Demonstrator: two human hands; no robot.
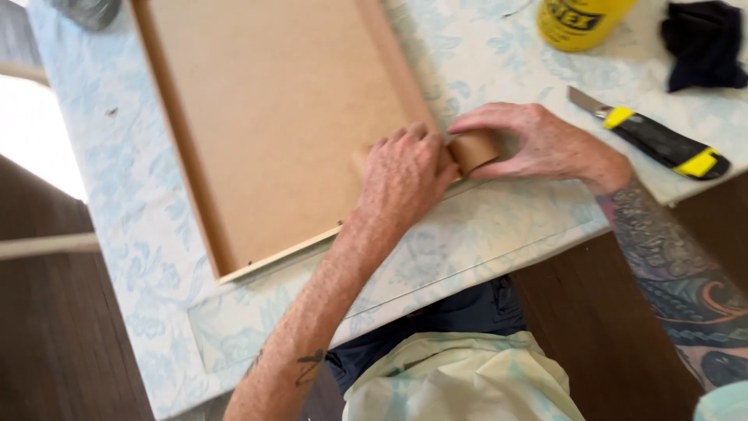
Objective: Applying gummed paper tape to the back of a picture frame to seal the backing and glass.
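You're pinning the flat brown fibreboard frame backing (273, 125) with your left hand (401, 175) while your right hand (538, 144) is gripping the brown paper tape roll (473, 150), so keep it taut along the edge.

One backing board (273, 117), one tape roll (474, 150), one utility knife (654, 140), one yellow can (580, 19), one dark cloth (705, 43).

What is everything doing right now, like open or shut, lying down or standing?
Frame: lying face down, brown backing up.
Tape roll: held in right hand, at frame's edge.
Left hand: pressing flat on frame.
Utility knife: lying flat, blade out.
Yellow container: standing.
Dark cloth: crumpled.
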